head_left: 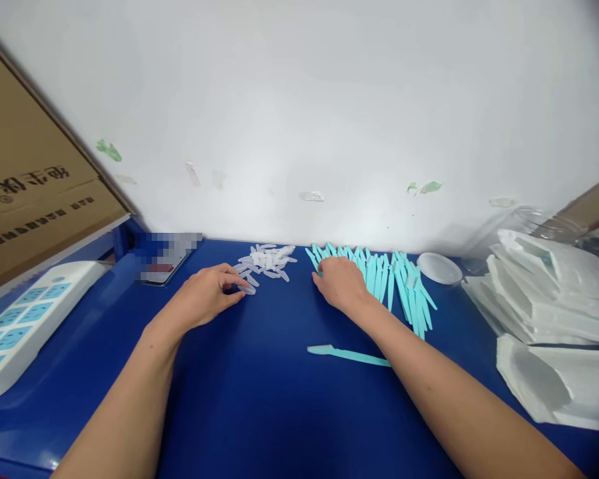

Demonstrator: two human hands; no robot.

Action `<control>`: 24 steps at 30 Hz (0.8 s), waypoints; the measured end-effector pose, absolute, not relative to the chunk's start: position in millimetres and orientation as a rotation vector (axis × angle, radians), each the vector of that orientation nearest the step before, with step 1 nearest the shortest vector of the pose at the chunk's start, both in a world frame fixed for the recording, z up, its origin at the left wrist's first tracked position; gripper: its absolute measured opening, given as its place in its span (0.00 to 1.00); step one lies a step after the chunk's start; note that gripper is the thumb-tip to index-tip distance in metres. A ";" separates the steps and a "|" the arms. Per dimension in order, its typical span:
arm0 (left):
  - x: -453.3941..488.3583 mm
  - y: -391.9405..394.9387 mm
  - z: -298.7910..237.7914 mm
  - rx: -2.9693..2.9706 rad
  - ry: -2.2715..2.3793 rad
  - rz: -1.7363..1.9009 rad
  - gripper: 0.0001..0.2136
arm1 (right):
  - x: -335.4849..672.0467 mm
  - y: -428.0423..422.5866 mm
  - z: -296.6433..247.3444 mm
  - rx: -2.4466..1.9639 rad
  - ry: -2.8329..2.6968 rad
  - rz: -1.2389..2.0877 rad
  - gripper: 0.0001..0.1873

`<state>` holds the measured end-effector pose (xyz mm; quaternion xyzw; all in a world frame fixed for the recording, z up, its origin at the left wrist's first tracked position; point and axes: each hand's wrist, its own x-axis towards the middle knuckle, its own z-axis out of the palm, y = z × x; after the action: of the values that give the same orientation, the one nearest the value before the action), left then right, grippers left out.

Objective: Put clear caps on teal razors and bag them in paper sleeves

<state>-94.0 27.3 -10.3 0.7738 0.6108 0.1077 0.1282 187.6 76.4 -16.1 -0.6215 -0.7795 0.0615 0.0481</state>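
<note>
My left hand has its thumb and forefinger pinched on a small translucent plastic cap, at the near edge of a loose heap of such caps. My right hand reaches over the left end of a row of turquoise eyebrow razors. Its fingers curl down among the handles, and the fingertips are hidden, so I cannot tell whether they grip one. A single razor lies apart on the blue table, its pale end to the left and its other end hidden behind my right forearm.
A white power strip and a flat, partly pixelated object lie at left, near a cardboard box. At right are a round white lid and stacked white bags. A white wall borders the table's back.
</note>
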 end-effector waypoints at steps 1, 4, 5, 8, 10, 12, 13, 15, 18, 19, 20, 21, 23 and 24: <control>-93.9 27.4 -9.9 2.258 1.756 0.310 0.13 | 186.4 79.2 -17.2 -1.909 -2.362 0.204 0.15; -91.1 26.0 -6.5 2.245 1.694 0.329 0.14 | 184.1 85.9 -18.7 -1.937 -2.329 0.252 0.17; -89.2 24.9 -4.8 2.221 1.673 0.341 0.14 | 183.7 87.1 -18.2 -1.942 -2.322 0.270 0.17; -80.8 20.5 0.5 2.078 1.598 0.396 0.15 | 183.4 87.5 -14.5 -1.958 -2.316 0.342 0.14; -73.1 17.8 2.6 1.969 1.525 0.454 0.17 | 183.7 86.1 -11.2 -1.968 -2.327 0.408 0.13; -64.0 15.8 2.9 1.903 1.463 0.501 0.21 | 184.9 84.2 -8.0 -1.980 -2.342 0.469 0.13; -59.2 15.0 2.4 1.885 1.436 0.511 0.22 | 186.1 83.2 -6.6 -1.985 -2.349 0.495 0.13; -49.5 13.8 0.8 1.844 1.377 0.510 0.21 | 189.8 80.6 -4.2 -1.995 -2.366 0.542 0.13; -37.3 12.6 -2.2 1.732 1.276 0.521 0.18 | 197.6 74.7 -1.0 -2.004 -2.391 0.608 0.12; -34.2 12.3 -3.1 1.694 1.251 0.529 0.17 | 200.3 72.2 0.1 -2.003 -2.397 0.626 0.11; -31.7 12.2 -3.9 1.664 1.233 0.534 0.15 | 202.7 69.6 1.2 -2.001 -2.401 0.642 0.10; -29.9 12.2 -4.6 1.642 1.222 0.538 0.14 | 204.8 66.9 2.2 -1.995 -2.404 0.657 0.10; -27.7 12.3 -5.8 1.606 1.214 0.542 0.13 | 207.9 61.9 4.1 -1.977 -2.405 0.690 0.09; -27.1 12.5 -6.3 1.586 1.216 0.548 0.14 | 209.0 59.7 4.8 -1.964 -2.403 0.711 0.09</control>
<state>-27.1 12.5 -6.3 0.6586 0.5050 0.2275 0.5095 209.0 59.7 4.8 -0.6167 -0.7546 0.2231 -0.0210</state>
